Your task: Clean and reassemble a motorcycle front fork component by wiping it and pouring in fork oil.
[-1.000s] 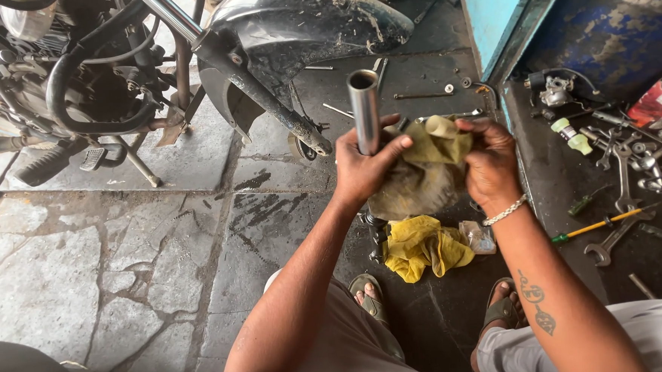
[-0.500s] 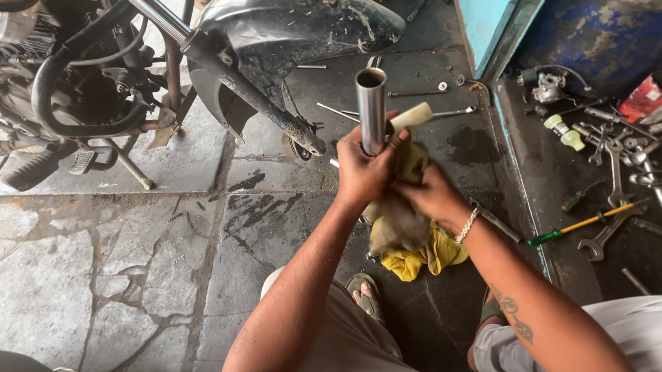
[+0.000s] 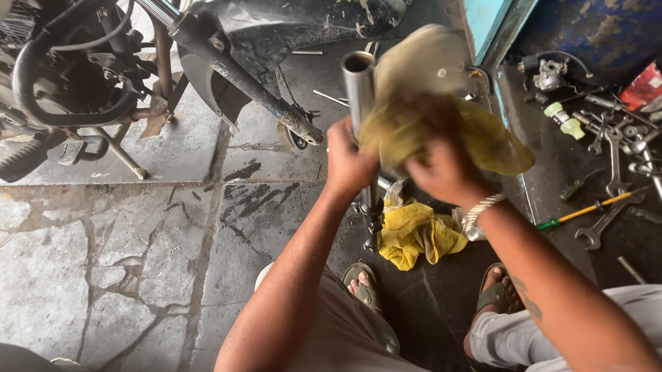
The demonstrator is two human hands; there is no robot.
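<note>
At the centre of the frame the left hand [image 3: 349,162] is clenched around an upright steel tube [image 3: 359,94] while the right hand [image 3: 443,169] grips a blurred, grimy yellow rag [image 3: 448,112] against the tube's upper right side; wiping well seems to call for a firm hold on the tube and the rag wrapped snugly round it. Lower centre, a second yellow cloth [image 3: 416,234] lies on the dark oily floor [image 3: 256,205] by the sandalled feet. Farther off, a motorcycle [image 3: 187,42] fills the upper left, with spanners [image 3: 609,156] and a screwdriver [image 3: 589,212] scattered at right.
</note>
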